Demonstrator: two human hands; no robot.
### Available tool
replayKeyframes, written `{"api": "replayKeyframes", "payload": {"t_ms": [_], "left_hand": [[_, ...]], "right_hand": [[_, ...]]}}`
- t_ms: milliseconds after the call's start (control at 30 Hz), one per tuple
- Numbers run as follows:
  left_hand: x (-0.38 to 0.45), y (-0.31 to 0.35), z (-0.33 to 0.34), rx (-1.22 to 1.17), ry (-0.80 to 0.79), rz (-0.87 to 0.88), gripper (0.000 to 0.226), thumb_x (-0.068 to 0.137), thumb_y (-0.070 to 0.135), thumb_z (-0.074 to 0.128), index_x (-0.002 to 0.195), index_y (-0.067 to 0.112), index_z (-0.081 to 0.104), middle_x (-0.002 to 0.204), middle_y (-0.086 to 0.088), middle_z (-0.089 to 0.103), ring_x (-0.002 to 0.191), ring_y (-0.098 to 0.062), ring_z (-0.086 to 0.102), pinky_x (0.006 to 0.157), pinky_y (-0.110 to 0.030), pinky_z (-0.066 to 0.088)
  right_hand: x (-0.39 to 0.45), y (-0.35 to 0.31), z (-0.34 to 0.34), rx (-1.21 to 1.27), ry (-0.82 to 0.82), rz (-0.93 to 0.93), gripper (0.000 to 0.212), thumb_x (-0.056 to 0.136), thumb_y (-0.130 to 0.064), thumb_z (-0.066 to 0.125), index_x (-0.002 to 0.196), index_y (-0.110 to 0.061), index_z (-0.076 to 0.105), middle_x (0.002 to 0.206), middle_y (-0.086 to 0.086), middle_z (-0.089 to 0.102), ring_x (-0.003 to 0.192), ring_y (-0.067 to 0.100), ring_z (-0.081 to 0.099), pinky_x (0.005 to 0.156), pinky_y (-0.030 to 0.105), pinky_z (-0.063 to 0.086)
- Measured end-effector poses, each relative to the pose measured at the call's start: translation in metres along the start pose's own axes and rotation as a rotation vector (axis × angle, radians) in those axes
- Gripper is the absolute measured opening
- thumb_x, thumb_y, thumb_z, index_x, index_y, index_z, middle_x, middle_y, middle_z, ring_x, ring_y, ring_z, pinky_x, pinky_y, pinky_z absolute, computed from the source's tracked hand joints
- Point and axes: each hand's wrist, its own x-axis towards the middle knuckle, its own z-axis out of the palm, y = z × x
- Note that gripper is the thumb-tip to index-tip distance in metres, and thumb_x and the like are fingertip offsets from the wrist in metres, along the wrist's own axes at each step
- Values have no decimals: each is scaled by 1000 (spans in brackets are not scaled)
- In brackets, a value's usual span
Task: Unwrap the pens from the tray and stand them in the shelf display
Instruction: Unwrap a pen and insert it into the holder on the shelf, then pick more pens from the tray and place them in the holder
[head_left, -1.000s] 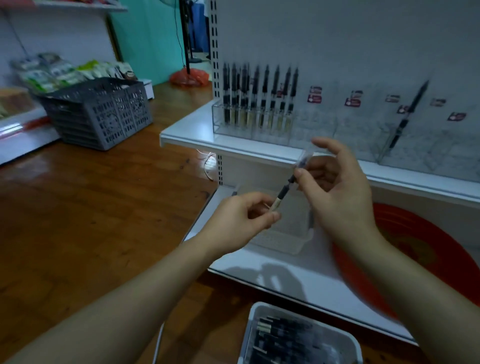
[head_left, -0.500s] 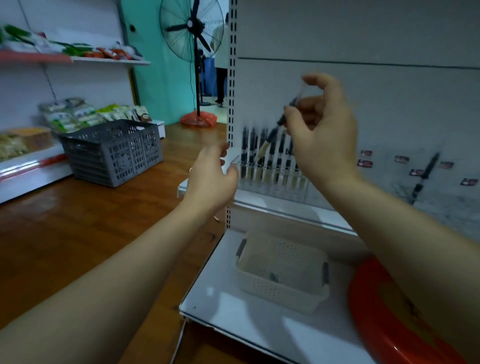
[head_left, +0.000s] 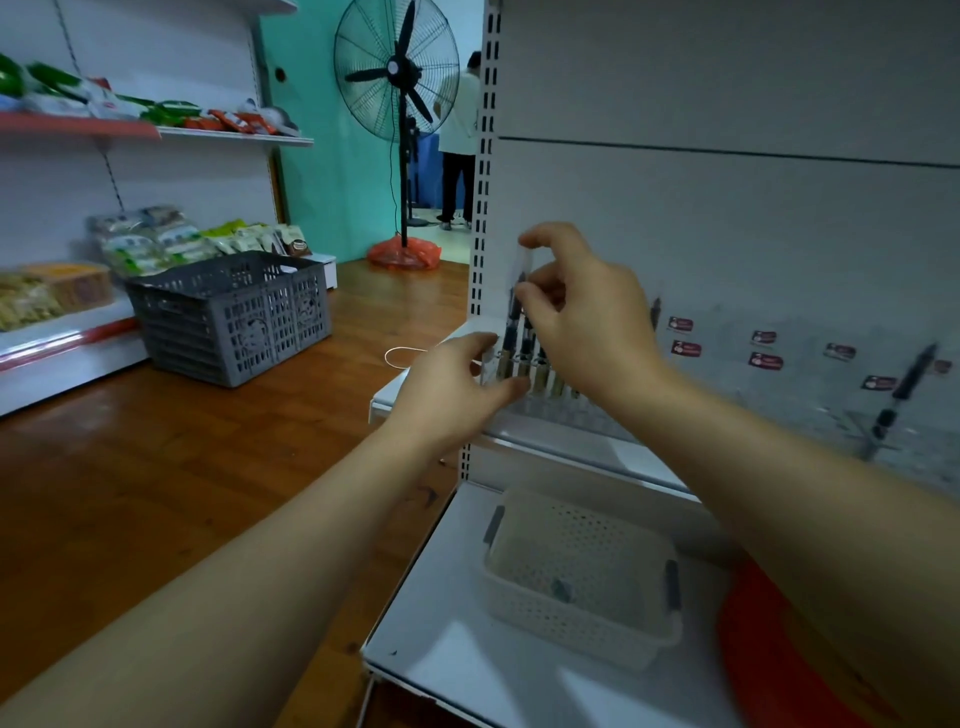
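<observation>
We stand a pen in the shelf display

Our right hand (head_left: 587, 306) pinches the upright pen (head_left: 514, 312) above the pen row (head_left: 530, 358); our left hand (head_left: 452, 384), fingers relaxed, touches the clear holder (head_left: 566, 410). A white basket (head_left: 582, 577) sits below.

A shop: stocked shelves (head_left: 156, 130), price labels (head_left: 763, 358)

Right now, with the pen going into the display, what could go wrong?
1. The right hand pinches the black pen just above a tight row of standing black pens; it could knock them over.
2. The left hand crowds the clear plastic display holder and might nudge it.
3. A lone black pen leans tilted farther right and could slide.
</observation>
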Motion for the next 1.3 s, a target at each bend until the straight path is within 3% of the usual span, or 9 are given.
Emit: {"api": "replayKeyframes", "payload": {"t_ms": [233, 433, 667, 900, 1000, 1067, 1167, 1300], "left_hand": [[-1, -8, 3, 65, -19, 26, 69, 86, 41, 74, 147, 26, 46, 137, 4, 60, 120, -14, 57, 92, -27, 46], [-1, -8, 3, 75, -52, 32, 71, 86, 37, 74, 150, 27, 43, 142, 3, 57, 122, -17, 58, 96, -33, 49], [-3, -6, 1, 93, -70, 25, 69, 89, 35, 71, 151, 27, 41, 141, -1, 57, 124, -19, 57, 98, -34, 49], [-3, -6, 2, 69, -76, 19, 73, 87, 39, 70, 152, 28, 39, 145, -1, 52, 128, -20, 53, 101, -42, 50], [-8, 0, 3, 23, 29, 39, 72, 87, 37, 72, 150, 22, 40, 146, -2, 49, 129, -19, 51, 103, -40, 47], [-12, 8, 2, -18, 149, 59, 65, 88, 37, 73, 145, 23, 45, 139, 2, 53, 121, -13, 53, 98, -34, 48], [-29, 27, 1, -131, 313, 113, 41, 89, 36, 71, 125, 26, 55, 110, 8, 60, 95, -7, 55, 77, -20, 46], [-66, 45, 19, -288, 247, 193, 20, 91, 33, 70, 104, 24, 58, 87, 7, 61, 80, -12, 59, 67, -26, 51]], "right_hand": [[7, -2, 4, -56, -27, 2, 38, 99, -16, 57, 134, -27, 50, 88, -4, 70, 76, 19, 66, 72, 43, 59], [11, -11, 7, -101, -10, 30, 38, 98, -16, 57, 133, -28, 50, 82, -1, 69, 69, 17, 65, 64, 37, 57], [3, -9, 10, -159, -66, 57, 37, 99, -16, 54, 135, -24, 48, 84, 3, 67, 71, 24, 64, 67, 43, 58], [-5, -1, 4, -167, -140, 1, 61, 98, -10, 54, 152, -33, 36, 95, 5, 70, 73, 22, 64, 73, 43, 58], [-14, 4, -6, -134, -115, -25, 62, 97, -9, 57, 152, -29, 37, 100, 1, 70, 74, 20, 63, 74, 40, 57], [-24, 6, -13, -103, -71, -45, 57, 96, -10, 60, 149, -25, 43, 99, -3, 68, 73, 14, 62, 71, 34, 55], [-49, 9, -22, -57, -22, -30, 46, 97, -17, 63, 142, -22, 51, 92, -11, 62, 72, 2, 59, 64, 17, 46], [-99, 21, -33, -19, 36, -27, 36, 96, -22, 65, 131, -22, 57, 85, -17, 58, 72, 3, 60, 63, 15, 47]]}}
